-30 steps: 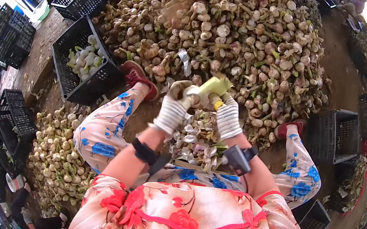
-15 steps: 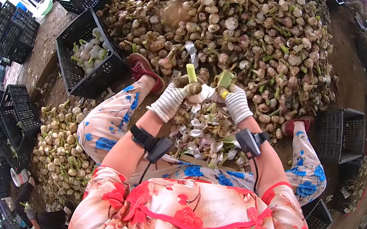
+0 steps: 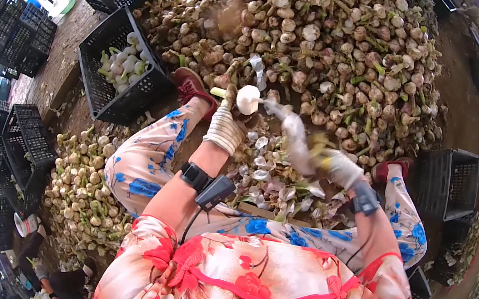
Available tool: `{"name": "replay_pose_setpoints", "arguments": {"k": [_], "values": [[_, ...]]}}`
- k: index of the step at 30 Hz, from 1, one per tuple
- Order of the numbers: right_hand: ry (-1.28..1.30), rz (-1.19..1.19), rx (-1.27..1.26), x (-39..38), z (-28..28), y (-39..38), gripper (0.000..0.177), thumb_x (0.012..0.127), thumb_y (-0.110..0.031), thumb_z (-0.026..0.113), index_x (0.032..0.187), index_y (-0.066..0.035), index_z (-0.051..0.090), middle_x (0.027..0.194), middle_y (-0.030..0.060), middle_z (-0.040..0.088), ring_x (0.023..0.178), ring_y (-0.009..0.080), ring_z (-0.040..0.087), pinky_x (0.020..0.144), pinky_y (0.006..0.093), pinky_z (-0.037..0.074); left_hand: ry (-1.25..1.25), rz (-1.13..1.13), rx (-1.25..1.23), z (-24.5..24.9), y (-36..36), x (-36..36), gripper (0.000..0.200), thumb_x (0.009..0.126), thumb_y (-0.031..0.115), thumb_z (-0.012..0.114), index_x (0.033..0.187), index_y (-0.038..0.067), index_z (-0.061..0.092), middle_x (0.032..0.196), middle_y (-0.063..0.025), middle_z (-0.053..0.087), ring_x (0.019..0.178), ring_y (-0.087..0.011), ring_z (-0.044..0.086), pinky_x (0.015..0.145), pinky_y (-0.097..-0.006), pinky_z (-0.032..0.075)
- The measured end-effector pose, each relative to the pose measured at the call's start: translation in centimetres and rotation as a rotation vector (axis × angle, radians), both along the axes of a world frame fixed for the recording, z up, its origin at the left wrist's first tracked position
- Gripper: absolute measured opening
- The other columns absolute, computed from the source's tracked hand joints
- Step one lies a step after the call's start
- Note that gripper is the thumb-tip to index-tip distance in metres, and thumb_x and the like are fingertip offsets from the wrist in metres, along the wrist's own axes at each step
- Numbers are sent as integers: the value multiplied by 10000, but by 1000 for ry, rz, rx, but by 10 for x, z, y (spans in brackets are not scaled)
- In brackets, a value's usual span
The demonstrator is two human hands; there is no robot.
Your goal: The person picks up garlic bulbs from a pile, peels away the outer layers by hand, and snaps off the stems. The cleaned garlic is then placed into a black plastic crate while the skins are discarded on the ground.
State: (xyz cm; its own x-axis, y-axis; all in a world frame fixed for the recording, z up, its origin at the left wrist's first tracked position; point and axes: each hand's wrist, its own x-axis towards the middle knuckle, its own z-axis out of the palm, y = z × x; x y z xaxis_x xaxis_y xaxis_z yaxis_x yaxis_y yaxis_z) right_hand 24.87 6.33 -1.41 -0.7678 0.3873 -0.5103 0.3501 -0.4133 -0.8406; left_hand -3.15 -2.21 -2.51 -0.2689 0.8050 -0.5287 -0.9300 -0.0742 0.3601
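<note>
My left hand [image 3: 227, 123], in a whitish ribbed glove with dirty fingers, grips a garlic bulb [image 3: 248, 100]. The bulb's bare white side faces right, and its green stem points left. Off to the right and nearer my body is my right hand [image 3: 332, 161], gloved too and smeared by motion. Something yellow shows at its fingers, which are too blurred to read. A pale streak of garlic skin [image 3: 294, 134] trails between this hand and the bulb. Below both hands lies a heap of peeled skins [image 3: 275, 184] between my legs.
A large pile of unpeeled garlic [image 3: 331, 57] rises in front. At the left, a black crate [image 3: 102, 79] holds white bulbs, with another garlic heap [image 3: 81, 186] nearer me. An upright black crate [image 3: 446, 184] stands right. Part of another person [image 3: 61, 287] shows at lower left.
My right hand has swung away from the bulb, right and toward my body, with skin trailing. My left hand has turned the bulb, so its stem now points left and its white side shows.
</note>
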Motion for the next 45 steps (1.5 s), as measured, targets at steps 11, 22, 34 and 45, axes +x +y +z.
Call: {"name": "replay_pose_setpoints", "arguments": {"k": [11,22,34,45], "values": [[110,-445,683,-137,-36,-29,172,725,-62,628,858,18,555,713,158,611,618,198,562,602,308,462,218,101,-155,-31,2,14,279,802,341,590,982,131,558,901,-28,605,792,-175,582,633,-353,501],[-729,339,1082,-86,-130,80,469,835,-227,486,1274,-137,346,1286,150,388,1023,310,509,852,388,423,323,642,-46,53,-8,-139,492,780,501,530,914,33,462,777,-85,510,770,-258,532,774,-468,464],[-1056,559,913,-117,-154,133,415,799,-29,477,1202,-89,397,1259,163,405,1025,322,508,833,369,458,124,11,-182,-53,40,-29,143,822,172,550,763,142,423,715,-5,414,598,-133,392,550,-288,371],[128,-437,74,-128,-55,47,266,833,-216,584,967,13,585,827,9,589,654,65,486,594,223,424,567,-133,37,-34,38,48,431,836,98,556,1227,20,393,1119,-73,511,954,-148,517,851,-255,432]]}}
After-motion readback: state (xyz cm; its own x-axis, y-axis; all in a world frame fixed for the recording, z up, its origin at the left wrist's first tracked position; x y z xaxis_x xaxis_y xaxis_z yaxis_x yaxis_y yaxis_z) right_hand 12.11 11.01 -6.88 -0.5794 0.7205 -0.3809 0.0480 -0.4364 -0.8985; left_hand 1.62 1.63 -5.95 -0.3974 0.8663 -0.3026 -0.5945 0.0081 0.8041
